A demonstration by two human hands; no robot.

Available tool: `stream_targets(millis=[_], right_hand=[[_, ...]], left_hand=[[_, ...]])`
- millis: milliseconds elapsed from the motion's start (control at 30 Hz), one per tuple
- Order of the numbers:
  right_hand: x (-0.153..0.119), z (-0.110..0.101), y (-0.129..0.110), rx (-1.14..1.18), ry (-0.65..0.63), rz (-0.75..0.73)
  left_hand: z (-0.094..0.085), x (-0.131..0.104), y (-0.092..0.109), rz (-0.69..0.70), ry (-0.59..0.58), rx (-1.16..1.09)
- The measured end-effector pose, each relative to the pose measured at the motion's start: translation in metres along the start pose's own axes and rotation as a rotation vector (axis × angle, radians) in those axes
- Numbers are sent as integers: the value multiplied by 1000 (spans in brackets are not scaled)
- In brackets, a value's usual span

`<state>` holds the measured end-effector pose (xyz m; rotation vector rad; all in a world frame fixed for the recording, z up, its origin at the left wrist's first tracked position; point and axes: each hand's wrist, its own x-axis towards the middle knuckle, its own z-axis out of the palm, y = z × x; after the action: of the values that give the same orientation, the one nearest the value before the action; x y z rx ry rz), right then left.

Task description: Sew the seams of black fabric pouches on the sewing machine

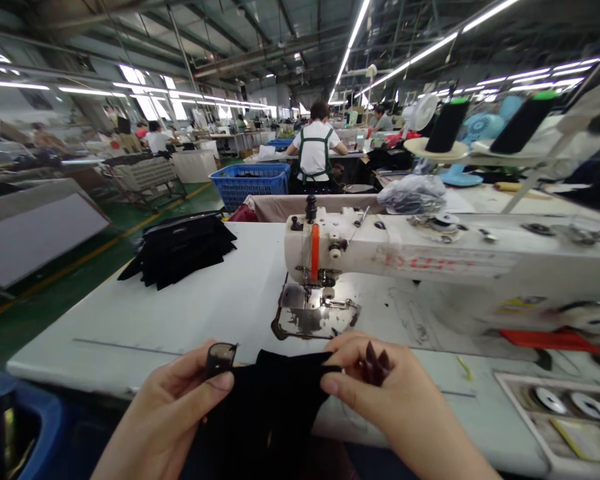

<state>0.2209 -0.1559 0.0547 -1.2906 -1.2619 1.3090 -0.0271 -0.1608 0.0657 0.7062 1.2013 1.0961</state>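
A piece of black fabric [275, 400] hangs between my two hands at the near edge of the sewing table. My left hand [175, 400] pinches its left top corner between thumb and fingers. A dark, see-through strip [221, 358] sits at that index finger; whether it is worn or held is unclear. My right hand [385, 393] grips the fabric's right top corner, thumb against forefinger. Two dark pointed tips [377, 363] stick out among its fingers, the rest hidden. Just beyond the fabric stands a white sewing machine [380, 250] with a worn metal needle plate [313, 317].
A stack of black fabric pieces [185, 247] lies at the table's far left. On the right, a tray [530, 427] holds bobbins. Black thread cones [447, 127] stand behind the machine. A blue basket [253, 183] and a seated person [315, 150] are farther back.
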Motion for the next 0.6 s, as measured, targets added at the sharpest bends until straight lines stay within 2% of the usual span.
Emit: stream_targets(millis=[100,200,333,400,500,600], right_hand=[[-1,5,6,62,101,63],[0,9,7,88,157,91],[0,8,5,151,220,60],[0,10,4,162,223,53],[0,30,13,210,165,67],[2,61,33,228,32,111]], left_hand=[[-5,5,-6,-33,44,-70],[-6,9,-12,-86,37,-98],[-7,10,-18,-96,24,-62],[-10,14,-13,-71,-14,13],[-15,33,14,103,-94,338],[-10,68,45,478,-232,951]])
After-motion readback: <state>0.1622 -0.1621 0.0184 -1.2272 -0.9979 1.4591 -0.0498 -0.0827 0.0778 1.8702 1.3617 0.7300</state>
